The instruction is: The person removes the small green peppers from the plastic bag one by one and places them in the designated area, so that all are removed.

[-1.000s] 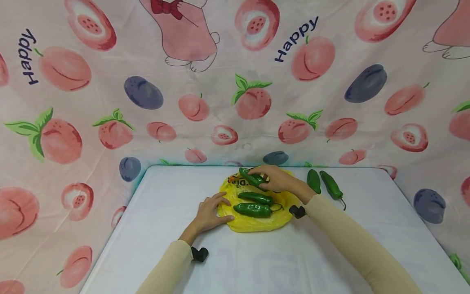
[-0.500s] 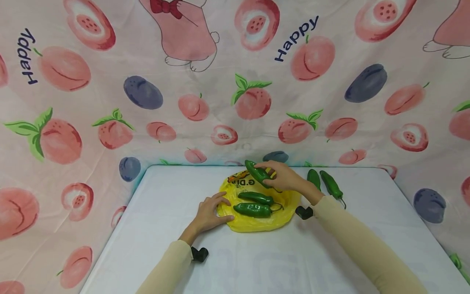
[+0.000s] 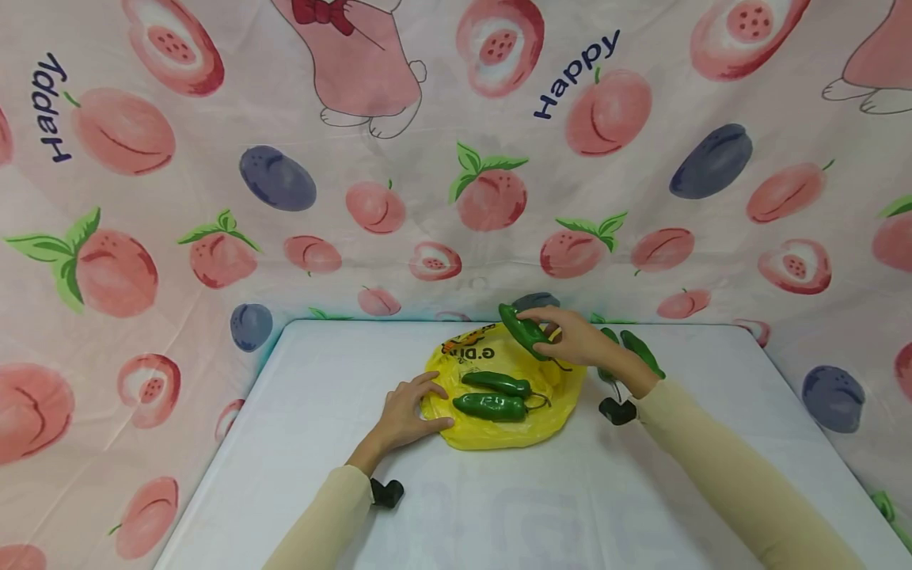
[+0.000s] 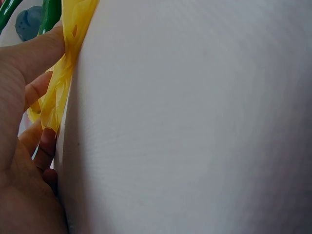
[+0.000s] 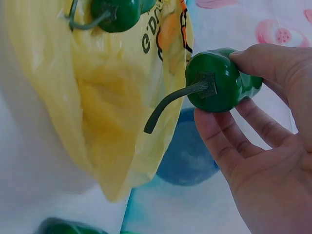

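My right hand (image 3: 575, 339) pinches a green chili pepper (image 3: 518, 326) between thumb and fingers, above the far right part of a yellow plastic bag (image 3: 492, 437). In the right wrist view the held pepper (image 5: 209, 80) has its curved stem hanging toward the bag. Two more green chili peppers, a slimmer one (image 3: 495, 383) and a thicker one (image 3: 488, 407), lie side by side on the bag. At the bag's left edge rests my left hand (image 3: 404, 412), thumb and fingers spread and touching the plastic (image 4: 73, 44).
Two other green chili peppers, one (image 3: 608, 342) partly behind the right forearm and one (image 3: 641, 352) beside it, lie at the table's back right. The white table (image 3: 321, 372) meets a fruit-printed cloth backdrop (image 3: 399, 269) at its far edge.
The right hand has lifted the pepper off the bag's printed area and carried it to the right. The left hand and the two peppers on the bag have stayed put.
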{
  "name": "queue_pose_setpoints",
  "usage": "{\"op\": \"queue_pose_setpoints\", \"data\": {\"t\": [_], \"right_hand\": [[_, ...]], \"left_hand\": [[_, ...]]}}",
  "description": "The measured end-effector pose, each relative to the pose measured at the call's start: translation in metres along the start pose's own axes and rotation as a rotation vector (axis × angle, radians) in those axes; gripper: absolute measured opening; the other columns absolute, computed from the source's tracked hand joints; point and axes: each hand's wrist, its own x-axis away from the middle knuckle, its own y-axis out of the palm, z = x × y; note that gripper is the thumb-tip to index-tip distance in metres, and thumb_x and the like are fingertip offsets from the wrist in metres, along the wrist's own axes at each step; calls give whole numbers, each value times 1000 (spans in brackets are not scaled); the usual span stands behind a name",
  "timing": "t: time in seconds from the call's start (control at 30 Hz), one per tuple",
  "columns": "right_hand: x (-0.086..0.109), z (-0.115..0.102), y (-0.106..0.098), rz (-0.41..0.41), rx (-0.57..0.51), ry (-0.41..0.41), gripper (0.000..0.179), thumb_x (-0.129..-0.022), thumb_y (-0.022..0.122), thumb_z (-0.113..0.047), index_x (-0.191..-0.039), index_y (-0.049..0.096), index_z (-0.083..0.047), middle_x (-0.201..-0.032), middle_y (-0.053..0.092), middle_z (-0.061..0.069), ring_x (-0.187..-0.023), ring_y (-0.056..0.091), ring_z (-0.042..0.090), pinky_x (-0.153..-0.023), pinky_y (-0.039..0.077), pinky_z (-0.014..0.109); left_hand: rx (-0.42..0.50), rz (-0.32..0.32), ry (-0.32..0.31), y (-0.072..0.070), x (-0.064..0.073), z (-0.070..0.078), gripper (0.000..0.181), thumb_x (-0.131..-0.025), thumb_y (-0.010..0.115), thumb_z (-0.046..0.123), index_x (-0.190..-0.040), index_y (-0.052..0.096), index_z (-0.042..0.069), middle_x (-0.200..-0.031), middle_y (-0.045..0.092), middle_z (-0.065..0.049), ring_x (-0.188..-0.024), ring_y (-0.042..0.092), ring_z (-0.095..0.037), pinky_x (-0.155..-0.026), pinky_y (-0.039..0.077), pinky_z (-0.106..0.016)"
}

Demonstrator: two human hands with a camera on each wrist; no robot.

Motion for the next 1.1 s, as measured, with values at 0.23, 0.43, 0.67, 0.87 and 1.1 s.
{"op": "queue_pose_setpoints", "data": {"t": [0.23, 0.43, 0.67, 0.87, 1.1], "right_hand": [[11, 8, -10, 14, -3, 22, 60, -93, 75, -7, -149, 54, -14, -142, 56, 17, -104, 66, 32, -87, 57, 47], [21, 17, -21, 23, -1, 42, 59, -94, 75, -8, -149, 53, -13, -140, 57, 20, -104, 66, 32, -89, 56, 47], [40, 31, -37, 50, -6, 87, 59, -95, 74, -9, -149, 53, -12, -144, 55, 19, -106, 64, 33, -90, 55, 50], [58, 44, -50, 74, 4, 103, 58, -95, 74, -9, -149, 52, -9, -142, 57, 21, -103, 65, 32, -90, 54, 51], [80, 58, -66, 99, 33, 166, 58, -97, 73, -14, -150, 50, -10, -139, 57, 24, -106, 65, 38, -91, 54, 56]], "left_hand": [[8, -5, 1, -1, 1, 2, 38, -83, 85, 44, -113, 68, 27, -159, 45, -3, -127, 48, -32, -102, 28, -53], [11, -2, -2, -2, 2, 3, 38, -83, 85, 44, -113, 68, 28, -159, 45, -3, -126, 48, -31, -99, 29, -51], [20, -3, 10, -5, 3, 5, 39, -83, 85, 43, -114, 69, 25, -159, 45, -4, -126, 48, -32, -99, 29, -52], [15, -8, 7, -5, 2, 4, 39, -83, 85, 43, -114, 68, 27, -159, 45, -3, -125, 49, -31, -98, 29, -51], [12, -5, -2, -3, 1, 3, 38, -83, 85, 44, -114, 68, 28, -159, 45, -2, -124, 49, -30, -98, 29, -50]]}}
